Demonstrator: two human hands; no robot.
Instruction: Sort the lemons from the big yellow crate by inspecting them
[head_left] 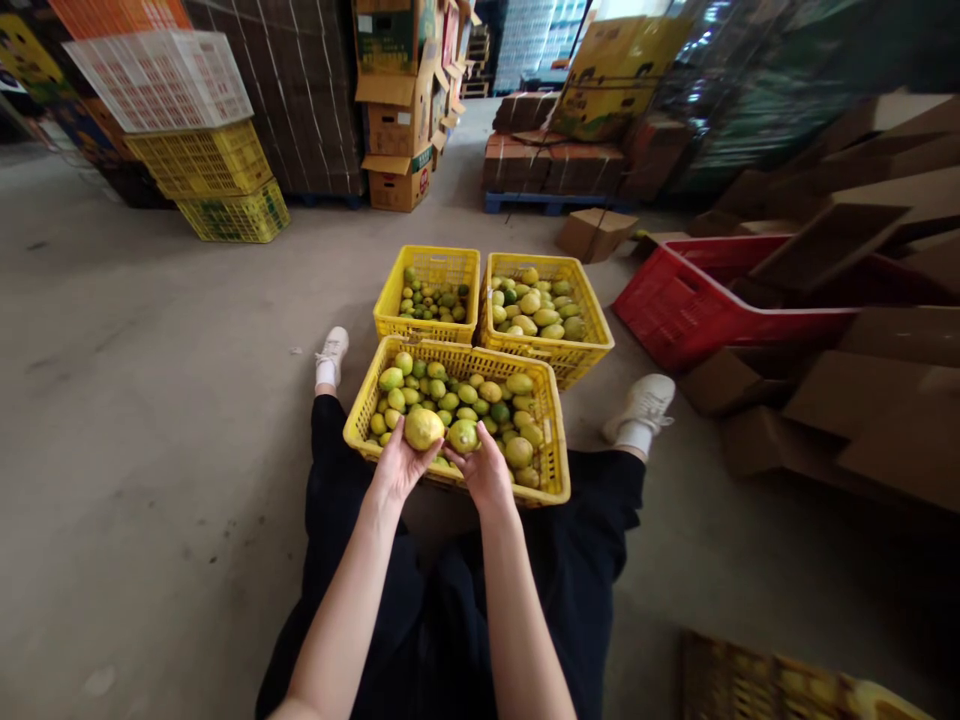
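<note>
My left hand [403, 463] is wrapped round a large yellow lemon [424, 429]. Beside it, my right hand [486, 470] grips a smaller, greener lemon [463, 436]. Both fruits are held close together above the near edge of a yellow plastic crate [564, 465] between my legs. Green and yellow lemons [466, 393] of mixed sizes cover the inside of this crate. Behind it stand two more yellow crates: the left one [386, 300] has small, mostly green fruit low inside, and the right one [600, 338] is filled higher with larger yellowish lemons.
At the right, a red crate [660, 310] holds cardboard, with flattened boxes [885, 400] piled around it. Stacked white and yellow crates [214, 165] stand at the back left. Carton stacks [397, 130] and a loaded blue pallet [555, 203] are farther back. Another crate [780, 680] lies at the lower right.
</note>
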